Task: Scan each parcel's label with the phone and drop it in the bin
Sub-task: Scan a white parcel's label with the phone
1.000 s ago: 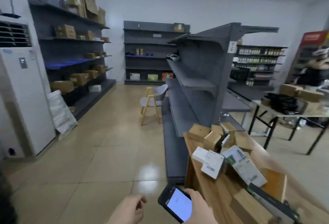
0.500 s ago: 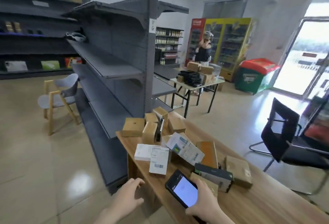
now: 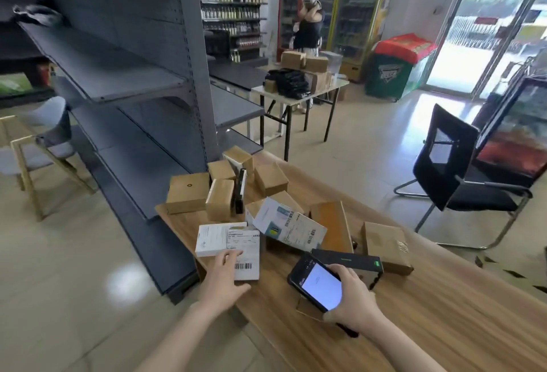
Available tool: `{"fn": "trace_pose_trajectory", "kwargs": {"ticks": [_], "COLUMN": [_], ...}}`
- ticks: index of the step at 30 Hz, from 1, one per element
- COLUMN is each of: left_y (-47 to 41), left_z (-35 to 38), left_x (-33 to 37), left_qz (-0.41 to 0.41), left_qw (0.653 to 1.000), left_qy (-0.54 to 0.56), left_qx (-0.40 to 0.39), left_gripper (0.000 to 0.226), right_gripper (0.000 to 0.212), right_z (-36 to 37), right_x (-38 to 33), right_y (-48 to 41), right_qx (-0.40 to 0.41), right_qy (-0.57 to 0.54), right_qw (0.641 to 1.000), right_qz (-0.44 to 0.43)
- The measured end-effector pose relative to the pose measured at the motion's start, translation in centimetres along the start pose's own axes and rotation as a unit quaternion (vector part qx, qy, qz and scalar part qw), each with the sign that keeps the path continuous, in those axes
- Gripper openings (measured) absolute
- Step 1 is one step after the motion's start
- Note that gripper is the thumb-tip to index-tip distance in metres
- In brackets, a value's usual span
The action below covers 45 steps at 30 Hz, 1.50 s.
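My left hand is spread wide on the white parcel at about 11 o'clock from me, near the left edge of the table. The fingers lie across its top beside the barcode label and the thumb sits against its near edge, so I have it pinched between them. The parcel lies label up, overlapping a flat white box on its 9 o'clock side.

My right hand is curled round the phone, held over the table at 1 o'clock with its lit white screen facing up, apart from the parcel. Just past the phone at 12 o'clock lies a black box. Beyond that is a tilted white carton with several barcode stickers, beside an orange-brown flat box. A brown parcel rests at 2 o'clock of the phone.

Farther off at 12 o'clock, a cluster of small brown boxes sits at the table's far end, close against the grey shelving. A black chair stands on the floor at 3 o'clock. Another person stands far off behind a folding table stacked with boxes.
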State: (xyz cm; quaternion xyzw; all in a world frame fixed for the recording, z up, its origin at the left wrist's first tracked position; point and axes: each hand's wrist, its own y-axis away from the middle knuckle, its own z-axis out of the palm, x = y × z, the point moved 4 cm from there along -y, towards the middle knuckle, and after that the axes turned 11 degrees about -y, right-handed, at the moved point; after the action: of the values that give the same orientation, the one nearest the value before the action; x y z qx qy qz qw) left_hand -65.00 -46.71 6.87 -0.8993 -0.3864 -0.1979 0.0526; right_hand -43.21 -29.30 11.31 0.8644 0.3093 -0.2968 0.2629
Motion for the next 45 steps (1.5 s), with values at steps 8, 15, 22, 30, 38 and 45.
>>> {"fn": "trace_pose_trajectory", "kwargs": {"ticks": [8,15,22,30,38,45], "left_y": [-5.7,-9.6,-10.3,-12.7,-12.5,-10.5], "left_z": [-0.3,0.2,0.6,0.3,-1.1,-0.8], "left_x": [-2.7,-4.3,-4.8,-3.7,-5.2,-8.7], "left_qz": [0.075,0.172,0.254,0.299,0.344,0.297], "left_qw": [0.976,0.937,0.924,0.905,0.915,0.943], "left_qy": [-0.193,-0.292,-0.282,-0.288,-0.193,-0.101], "left_qx": [-0.063,-0.083,-0.050,-0.087,-0.083,-0.108], "left_gripper": [0.096,0.094,0.097,0.098,0.096,0.107], "right_gripper": [0.107,0.107,0.103,0.105,0.104,0.100], "right_z": [3.3,5.8,6.5,6.7,7.2,7.4], "right_x": [0.4,0.2,-0.6,-1.3,-2.1,-3.1], "right_y": [-2.7,-3.4,-3.6,-3.8,-3.7,-4.0], "right_qx": [-0.037,-0.046,-0.027,-0.017,-0.003,-0.006], "right_qy": [0.016,0.021,0.027,0.043,0.060,0.088], "right_qw": [0.998,0.996,0.995,0.993,0.993,0.992], "right_qz": [0.040,0.077,0.097,0.110,0.101,0.094]}}
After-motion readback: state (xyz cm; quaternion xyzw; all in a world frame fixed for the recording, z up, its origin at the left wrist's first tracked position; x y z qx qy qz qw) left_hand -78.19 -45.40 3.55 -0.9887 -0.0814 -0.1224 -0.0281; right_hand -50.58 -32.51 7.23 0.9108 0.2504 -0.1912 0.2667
